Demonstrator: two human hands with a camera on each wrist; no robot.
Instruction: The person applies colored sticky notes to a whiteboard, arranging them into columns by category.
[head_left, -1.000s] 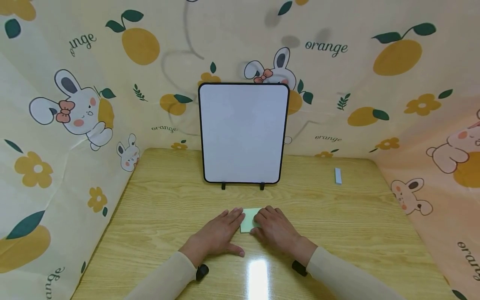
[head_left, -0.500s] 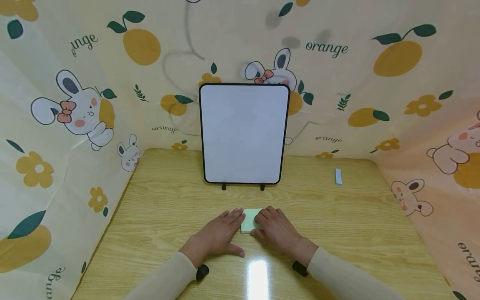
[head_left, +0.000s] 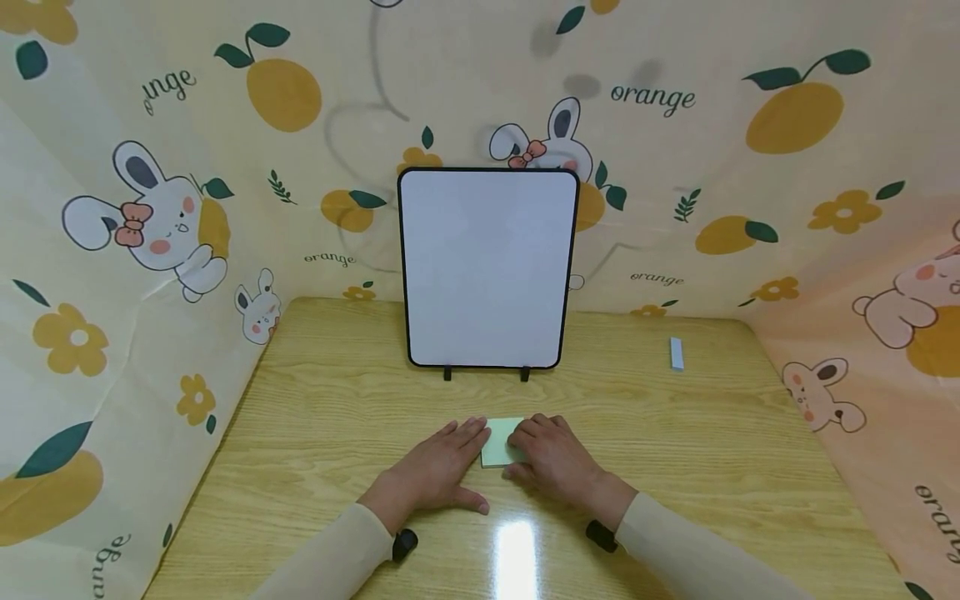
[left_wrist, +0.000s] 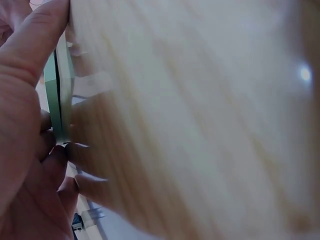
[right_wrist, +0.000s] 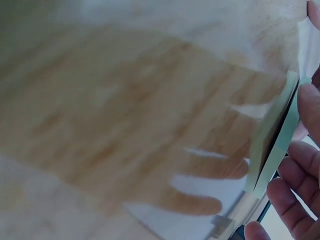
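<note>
A pale green sticky note pad (head_left: 499, 445) lies on the table between my hands in the head view. My left hand (head_left: 432, 468) rests flat with its fingertips along the pad's left edge, thumb spread out to the near side. Over the pad's right part, my right hand (head_left: 557, 460) has its fingers curled and its thumb at the near right corner, pinching the pad. Edge-on in the left wrist view, the green pad (left_wrist: 53, 95) shows beside the left fingers. The right wrist view shows the right thumb (right_wrist: 309, 107) against the pad's edge (right_wrist: 282, 145).
Behind the pad stands a white board (head_left: 489, 267) with a black frame on two small black feet. A small light blue strip (head_left: 677, 354) lies at the back right of the wooden table (head_left: 337, 400). Patterned cloth walls (head_left: 360, 125) enclose the table's back and sides.
The right thumb has shifted slightly right and nearer along the pad's near edge. My left hand and the pad look almost unmoved.
</note>
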